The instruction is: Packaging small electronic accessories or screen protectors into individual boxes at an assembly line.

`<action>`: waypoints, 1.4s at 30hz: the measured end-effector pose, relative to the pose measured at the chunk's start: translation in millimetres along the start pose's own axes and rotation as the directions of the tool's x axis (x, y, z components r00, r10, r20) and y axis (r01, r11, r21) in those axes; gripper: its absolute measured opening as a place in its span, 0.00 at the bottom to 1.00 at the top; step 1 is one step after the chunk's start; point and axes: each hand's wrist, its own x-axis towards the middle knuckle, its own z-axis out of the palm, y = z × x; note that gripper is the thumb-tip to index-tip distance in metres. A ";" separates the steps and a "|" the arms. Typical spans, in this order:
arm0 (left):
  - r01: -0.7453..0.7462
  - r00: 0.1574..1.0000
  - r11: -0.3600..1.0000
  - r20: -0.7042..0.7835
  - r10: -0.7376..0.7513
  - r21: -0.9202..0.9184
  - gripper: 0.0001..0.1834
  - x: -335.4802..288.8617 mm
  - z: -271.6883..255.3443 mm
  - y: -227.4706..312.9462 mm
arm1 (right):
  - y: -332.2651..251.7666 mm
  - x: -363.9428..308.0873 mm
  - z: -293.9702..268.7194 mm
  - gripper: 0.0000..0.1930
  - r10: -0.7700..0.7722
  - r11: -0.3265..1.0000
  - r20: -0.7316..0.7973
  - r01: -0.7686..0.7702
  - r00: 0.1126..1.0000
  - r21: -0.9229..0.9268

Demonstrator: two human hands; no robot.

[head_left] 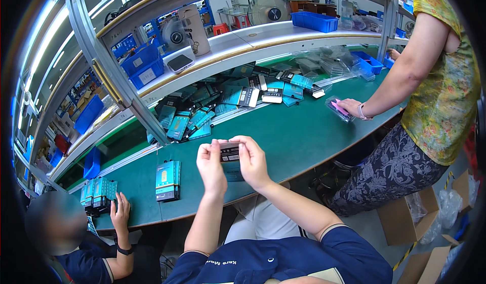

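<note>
Over the front edge of the green table, my left hand (211,166) and my right hand (254,163) hold a small flat box (230,153) between them. Its dark side with a white printed label faces up, and a teal face shows dimly below. Thumbs and fingers of both hands close on its two ends. To the left of my left hand stands a neat stack of teal and black boxes (167,180) on the table. A loose heap of similar boxes (202,112) lies beyond my hands, along the back of the table.
The green table (288,139) runs across. At right, a standing person's hand (349,106) rests on a clear package with something pink. At left, another person's hand (120,212) touches stacked boxes (98,193). Blue bins (314,22) sit on the shelf; cartons (410,215) stand on the floor.
</note>
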 end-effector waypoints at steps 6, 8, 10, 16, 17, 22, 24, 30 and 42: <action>-0.155 0.988 0.988 0.021 0.156 -0.025 0.03 -11.9 6.6 5.3 | 19.2 -1.6 4.4 0.06 0.061 0.957 0.056 -0.074 0.997 0.280; -0.206 0.978 0.978 0.013 0.206 -0.029 0.04 -7.5 6.5 4.4 | 11.8 2.4 11.5 0.05 0.167 0.933 -0.041 -0.145 0.985 0.329; -0.208 0.978 0.978 -0.011 0.208 -0.010 0.04 -9.5 7.2 3.3 | 10.4 2.7 11.5 0.03 0.150 0.941 -0.065 -0.123 0.987 0.315; -0.508 0.856 0.749 0.151 0.494 0.425 0.05 -12.6 -19.5 -3.1 | 13.0 -12.3 -12.3 0.19 -0.032 0.999 0.206 0.034 0.978 -0.007; -0.420 0.876 0.720 0.038 0.482 0.552 0.12 -14.1 -19.6 -1.2 | 11.9 -17.0 -14.7 0.20 -0.112 0.981 0.200 0.140 0.973 -0.132; 0.419 0.906 0.899 0.006 -0.423 0.130 0.39 -30.3 -54.0 37.4 | 3.4 -24.6 -16.8 0.11 -0.534 0.641 0.687 0.766 0.492 -0.051; 0.010 0.999 0.904 -0.044 0.010 0.427 0.37 -21.7 -76.8 39.1 | 19.2 -4.0 -22.5 0.13 -0.486 0.616 0.799 0.788 0.354 0.025; 0.260 0.963 -0.332 -0.271 0.014 0.907 0.28 10.5 -180.1 94.9 | 108.2 100.6 -95.7 0.36 -0.029 0.337 0.485 0.465 0.874 -0.819; 0.436 0.849 -0.357 -0.509 -0.141 0.826 0.63 19.1 -149.2 91.1 | 160.1 165.3 -135.5 0.24 0.102 0.032 0.176 0.174 0.979 -0.984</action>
